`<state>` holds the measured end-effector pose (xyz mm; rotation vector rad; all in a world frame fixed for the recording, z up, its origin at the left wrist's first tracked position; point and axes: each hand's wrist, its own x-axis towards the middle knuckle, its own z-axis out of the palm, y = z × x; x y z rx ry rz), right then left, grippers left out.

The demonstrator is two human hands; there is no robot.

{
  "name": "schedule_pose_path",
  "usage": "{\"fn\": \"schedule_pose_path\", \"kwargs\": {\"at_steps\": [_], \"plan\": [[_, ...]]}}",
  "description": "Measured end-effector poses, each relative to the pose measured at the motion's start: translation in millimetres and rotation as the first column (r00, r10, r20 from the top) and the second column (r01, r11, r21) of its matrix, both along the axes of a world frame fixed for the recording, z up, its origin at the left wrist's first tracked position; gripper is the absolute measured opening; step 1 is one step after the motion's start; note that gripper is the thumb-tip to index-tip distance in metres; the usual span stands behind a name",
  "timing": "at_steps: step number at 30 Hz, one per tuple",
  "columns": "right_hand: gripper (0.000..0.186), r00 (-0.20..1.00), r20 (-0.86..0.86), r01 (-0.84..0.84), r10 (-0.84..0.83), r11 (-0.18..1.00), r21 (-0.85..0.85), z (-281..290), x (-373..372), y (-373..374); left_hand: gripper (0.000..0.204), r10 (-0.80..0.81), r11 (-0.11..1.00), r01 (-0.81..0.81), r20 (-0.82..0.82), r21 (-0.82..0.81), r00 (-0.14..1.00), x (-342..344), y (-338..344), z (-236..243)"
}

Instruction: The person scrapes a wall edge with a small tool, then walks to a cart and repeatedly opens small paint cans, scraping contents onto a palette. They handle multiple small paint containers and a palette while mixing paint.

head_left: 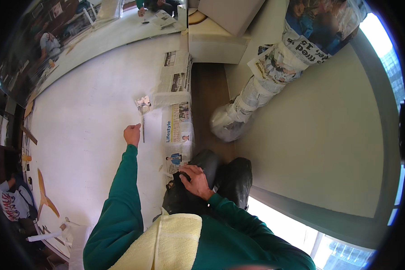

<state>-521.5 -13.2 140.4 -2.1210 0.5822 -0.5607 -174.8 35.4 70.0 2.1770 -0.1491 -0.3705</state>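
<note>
- Stick, thin, dark and straight (143, 135), over the flat white work surface (85, 117), just below a small pale, dark-patched piece (143, 104).
- Left hand (132, 135): fingers curled closed, tips beside the stick; whether they hold it, I cannot tell.
- Right hand (197, 182): loosely half-open, resting on dark trousers (177, 196).
- Beyond: printed newspaper sheets (177, 123) along the work surface's right edge.

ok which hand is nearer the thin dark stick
Left. The left hand is right at the thin dark stick, fingertips against it; the right hand is farther back and to the right, at the lap.
</note>
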Motion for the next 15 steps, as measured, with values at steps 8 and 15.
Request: {"fn": "schedule_pose_path", "kwargs": {"at_steps": [8, 15], "plan": [[0.036, 0.997, 0.009, -0.072, 0.077, 0.866, 0.495, 5, 1, -32, 0.034, -0.123, 0.864, -0.203, -0.583, -0.461, 0.803, -137, 41, 42], [0.037, 0.979, 0.085, -0.200, 0.185, 0.954, 0.222, 45, 7, -59, 0.022, -0.388, 0.737, -0.393, -0.820, -0.550, 0.421, -230, 4, 99]]}}
